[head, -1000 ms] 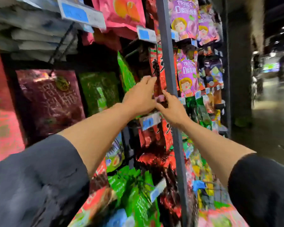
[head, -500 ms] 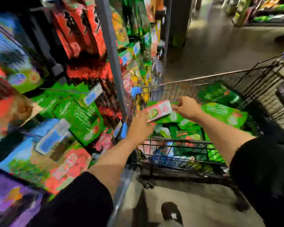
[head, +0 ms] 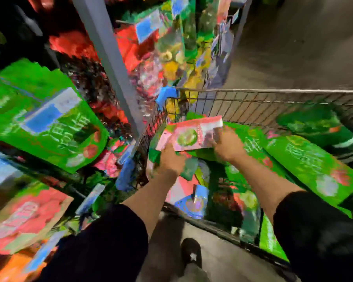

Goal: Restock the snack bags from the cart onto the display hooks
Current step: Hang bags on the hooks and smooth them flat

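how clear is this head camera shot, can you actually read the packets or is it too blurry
Head view: heavy motion blur and blocky smearing throughout, so print on the green bags is unreadable; the pink snack bag, held by the left hand and right hand, is the sharpest thing, yet its text stays illegible; wide-angle distortion bends the cart rim; the floor is dim, the shelves brightly saturated.

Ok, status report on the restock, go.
Left hand and right hand both grip the pink snack bag over the cart. Green bags left in cart. Nothing blocking.
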Motion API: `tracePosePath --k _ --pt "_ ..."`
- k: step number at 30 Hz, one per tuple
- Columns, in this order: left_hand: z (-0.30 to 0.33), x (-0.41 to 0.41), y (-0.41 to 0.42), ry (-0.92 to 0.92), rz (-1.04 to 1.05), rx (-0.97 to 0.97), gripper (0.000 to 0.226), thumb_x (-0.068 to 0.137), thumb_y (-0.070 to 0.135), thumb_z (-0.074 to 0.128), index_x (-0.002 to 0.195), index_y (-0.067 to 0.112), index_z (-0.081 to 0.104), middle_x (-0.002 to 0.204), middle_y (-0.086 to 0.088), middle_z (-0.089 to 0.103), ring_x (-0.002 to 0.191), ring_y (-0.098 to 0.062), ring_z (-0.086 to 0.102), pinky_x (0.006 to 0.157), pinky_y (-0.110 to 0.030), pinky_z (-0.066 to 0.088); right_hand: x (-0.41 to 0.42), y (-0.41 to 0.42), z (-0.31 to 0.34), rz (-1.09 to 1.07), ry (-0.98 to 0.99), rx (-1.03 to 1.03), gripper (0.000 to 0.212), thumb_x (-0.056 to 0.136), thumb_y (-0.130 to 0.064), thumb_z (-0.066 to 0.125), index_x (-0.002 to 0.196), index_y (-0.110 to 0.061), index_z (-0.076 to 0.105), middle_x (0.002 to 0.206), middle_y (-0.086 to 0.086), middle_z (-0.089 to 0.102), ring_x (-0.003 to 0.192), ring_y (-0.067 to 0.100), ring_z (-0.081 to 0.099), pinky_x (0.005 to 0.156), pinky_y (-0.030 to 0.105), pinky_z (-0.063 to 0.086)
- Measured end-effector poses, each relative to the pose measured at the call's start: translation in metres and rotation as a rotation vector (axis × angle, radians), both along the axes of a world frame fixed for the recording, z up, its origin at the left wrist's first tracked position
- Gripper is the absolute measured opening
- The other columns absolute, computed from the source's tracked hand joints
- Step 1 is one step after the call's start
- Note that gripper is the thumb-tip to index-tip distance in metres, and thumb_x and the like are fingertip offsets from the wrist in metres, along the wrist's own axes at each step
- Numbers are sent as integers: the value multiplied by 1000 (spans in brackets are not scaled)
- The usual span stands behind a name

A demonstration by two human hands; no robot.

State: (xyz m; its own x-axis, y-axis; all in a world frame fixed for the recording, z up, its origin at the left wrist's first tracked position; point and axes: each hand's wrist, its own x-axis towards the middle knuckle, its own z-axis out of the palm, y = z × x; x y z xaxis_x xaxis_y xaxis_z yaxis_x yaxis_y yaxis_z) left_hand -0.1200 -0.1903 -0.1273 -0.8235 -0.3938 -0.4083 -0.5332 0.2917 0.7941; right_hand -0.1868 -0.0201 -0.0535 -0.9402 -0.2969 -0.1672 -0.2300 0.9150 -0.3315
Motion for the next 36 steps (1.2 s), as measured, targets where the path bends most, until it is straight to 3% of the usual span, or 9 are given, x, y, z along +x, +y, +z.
tracePosePath --k 5,7,12,16,19,23,27,32,36 --pt "19 -11 18 -92 129 28 43 75 15 66 113 4 48 86 -7 56 85 -24 57 76 -26 45 -68 -27 -29 284 59 123 46 95 -41 52 127 -9 55 128 20 51 117 38 49 97 42 38" --pt "9 -16 20 -92 209 63 28 77 12 62 101 4 49 83 -19 58 85 -33 62 73 -36 50 -89 -31 -39 367 30 172 56 92 -53 50 134 -16 51 133 18 47 123 35 45 103 41 34" --pt "-18 -19 21 -77 389 177 55 67 34 65 108 -1 55 103 -22 65 93 -33 63 80 -45 51 -94 -22 -54 463 -9 408 79 83 -73 44 148 -34 27 148 11 41 136 31 37 117 51 10" --pt "-2 -16 28 5 486 364 20 93 20 63 107 8 57 89 -8 61 73 -17 54 65 -31 46 -58 -3 -57 482 85 362 79 77 -77 41 142 -31 38 127 10 60 118 33 52 110 51 24" --pt "-11 -10 26 -16 700 423 41 88 29 68 114 3 49 90 -10 59 81 -21 52 66 -34 44 -22 27 -68 438 86 176 80 72 -77 35 134 -30 53 117 11 63 106 34 55 96 48 41" --pt "-16 -5 22 16 778 706 43 84 23 73 120 4 57 112 -24 66 88 -31 67 70 -46 58 12 48 -76 438 39 -86 77 77 -74 47 132 -22 58 111 9 65 98 32 58 90 41 48" --pt "-4 -7 18 94 802 713 18 88 -5 60 103 5 60 85 -11 67 66 -22 68 52 -33 57 -4 52 -63 215 -35 -350 59 86 -61 49 116 -14 67 110 5 68 105 23 58 90 34 46" --pt "7 -7 19 68 762 552 26 91 -8 54 113 7 58 100 -11 64 64 -14 64 50 -26 51 -82 43 -65 46 136 -131 28 95 -17 49 114 0 59 115 22 57 109 39 52 93 41 40" --pt "4 -2 16 43 765 399 32 91 -1 60 122 6 56 109 -11 62 91 -27 62 70 -33 50 -124 20 -71 48 -84 77 37 100 -25 42 129 -2 46 124 28 50 116 44 50 97 46 40"
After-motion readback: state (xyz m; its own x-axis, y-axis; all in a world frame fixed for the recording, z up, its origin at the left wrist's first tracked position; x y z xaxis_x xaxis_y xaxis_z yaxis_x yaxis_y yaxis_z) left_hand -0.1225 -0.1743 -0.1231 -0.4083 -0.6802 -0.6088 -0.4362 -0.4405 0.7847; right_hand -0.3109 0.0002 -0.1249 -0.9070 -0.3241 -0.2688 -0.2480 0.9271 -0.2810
